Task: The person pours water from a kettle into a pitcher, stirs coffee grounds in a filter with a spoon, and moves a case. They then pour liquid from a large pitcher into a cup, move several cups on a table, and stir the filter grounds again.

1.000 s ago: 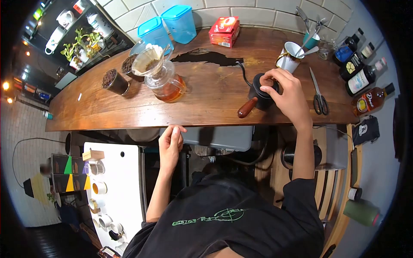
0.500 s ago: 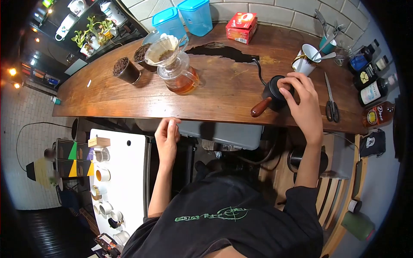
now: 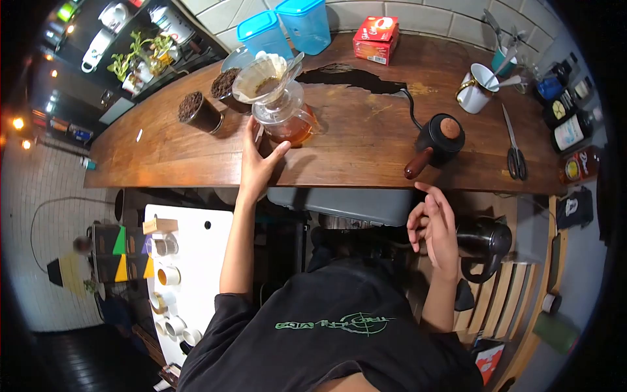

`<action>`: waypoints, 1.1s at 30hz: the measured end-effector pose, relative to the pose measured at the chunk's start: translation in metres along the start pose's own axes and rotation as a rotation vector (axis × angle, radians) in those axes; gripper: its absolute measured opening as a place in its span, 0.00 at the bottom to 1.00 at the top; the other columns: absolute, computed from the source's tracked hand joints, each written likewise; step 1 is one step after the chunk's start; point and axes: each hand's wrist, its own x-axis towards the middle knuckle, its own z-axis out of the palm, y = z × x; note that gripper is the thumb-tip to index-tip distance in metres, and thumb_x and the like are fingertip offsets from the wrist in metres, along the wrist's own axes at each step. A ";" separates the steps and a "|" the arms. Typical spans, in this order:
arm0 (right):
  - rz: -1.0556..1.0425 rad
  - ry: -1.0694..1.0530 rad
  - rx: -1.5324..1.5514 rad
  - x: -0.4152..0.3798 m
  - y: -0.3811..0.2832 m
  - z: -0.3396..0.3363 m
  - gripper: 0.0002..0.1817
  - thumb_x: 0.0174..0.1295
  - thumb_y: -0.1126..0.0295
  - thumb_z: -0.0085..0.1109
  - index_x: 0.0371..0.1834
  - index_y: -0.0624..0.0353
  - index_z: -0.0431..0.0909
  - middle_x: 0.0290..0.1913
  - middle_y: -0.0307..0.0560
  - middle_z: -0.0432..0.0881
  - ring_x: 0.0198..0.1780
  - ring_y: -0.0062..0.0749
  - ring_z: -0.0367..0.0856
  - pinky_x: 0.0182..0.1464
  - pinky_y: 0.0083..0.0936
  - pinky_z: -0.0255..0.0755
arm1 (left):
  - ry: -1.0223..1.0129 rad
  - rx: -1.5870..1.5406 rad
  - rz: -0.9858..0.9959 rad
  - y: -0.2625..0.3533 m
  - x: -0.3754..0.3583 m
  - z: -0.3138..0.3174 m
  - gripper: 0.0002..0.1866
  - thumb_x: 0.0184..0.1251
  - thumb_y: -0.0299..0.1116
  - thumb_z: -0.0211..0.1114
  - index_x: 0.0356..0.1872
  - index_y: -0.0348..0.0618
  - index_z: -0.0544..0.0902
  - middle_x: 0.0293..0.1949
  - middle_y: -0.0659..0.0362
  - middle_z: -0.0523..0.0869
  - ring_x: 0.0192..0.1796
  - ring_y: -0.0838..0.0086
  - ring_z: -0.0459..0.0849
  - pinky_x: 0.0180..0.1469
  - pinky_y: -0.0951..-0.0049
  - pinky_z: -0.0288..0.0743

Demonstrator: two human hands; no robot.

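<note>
My left hand (image 3: pixel 261 160) is open, thumb and fingers spread around the near side of a glass coffee server (image 3: pixel 285 123), fingertips right at its wall. Amber-brown coffee stands in the bottom of the server. On top sits a clear dripper (image 3: pixel 248 90) with a paper filter (image 3: pixel 274 65) and wet grounds inside. My right hand (image 3: pixel 434 228) hangs just off the table's front edge, fingers loosely bent and apart, holding nothing. Nearest to it is a black gooseneck kettle (image 3: pixel 436 144) with a brown wooden handle and lid knob, standing on the table.
Left of the server stand a dark glass (image 3: pixel 204 117) and a second cup (image 3: pixel 225 81), both filled with dark coffee. A red box (image 3: pixel 375 42), blue-lidded containers (image 3: pixel 307 29), a white mug (image 3: pixel 471 98) with spoons and scissors (image 3: pixel 516 160) lie around the wooden table (image 3: pixel 353 160).
My left hand has reached forward from the table edge to the server. My right hand has let go of the kettle's lid knob and drawn back toward me. The view has shifted slightly.
</note>
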 end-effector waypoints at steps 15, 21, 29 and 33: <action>-0.073 -0.012 0.378 0.042 -0.001 0.047 0.22 0.77 0.51 0.44 0.60 0.57 0.70 0.35 0.45 0.78 0.24 0.25 0.76 0.22 0.18 0.67 | -0.302 0.146 0.102 -0.001 0.031 -0.017 0.43 0.67 0.38 0.69 0.75 0.33 0.53 0.71 0.40 0.65 0.74 0.55 0.64 0.75 0.60 0.57; -0.120 0.015 0.475 0.047 0.001 0.054 0.13 0.78 0.56 0.46 0.49 0.54 0.71 0.29 0.35 0.68 0.19 0.17 0.64 0.19 0.14 0.55 | -0.292 0.190 0.149 -0.004 0.031 -0.017 0.42 0.67 0.38 0.69 0.74 0.32 0.54 0.69 0.39 0.66 0.73 0.51 0.65 0.74 0.59 0.58; -0.105 0.017 0.432 0.049 -0.008 0.030 0.12 0.77 0.57 0.48 0.47 0.53 0.72 0.27 0.33 0.66 0.19 0.15 0.59 0.20 0.14 0.48 | -0.279 0.189 0.183 -0.004 0.032 -0.017 0.44 0.65 0.37 0.71 0.73 0.32 0.54 0.68 0.39 0.67 0.72 0.50 0.66 0.73 0.58 0.60; -0.097 0.027 0.428 0.054 -0.015 0.009 0.11 0.77 0.59 0.48 0.46 0.54 0.73 0.24 0.32 0.65 0.17 0.14 0.57 0.17 0.13 0.47 | -0.271 0.182 0.200 -0.003 0.033 -0.017 0.44 0.64 0.36 0.71 0.74 0.32 0.53 0.68 0.39 0.67 0.72 0.49 0.66 0.73 0.58 0.61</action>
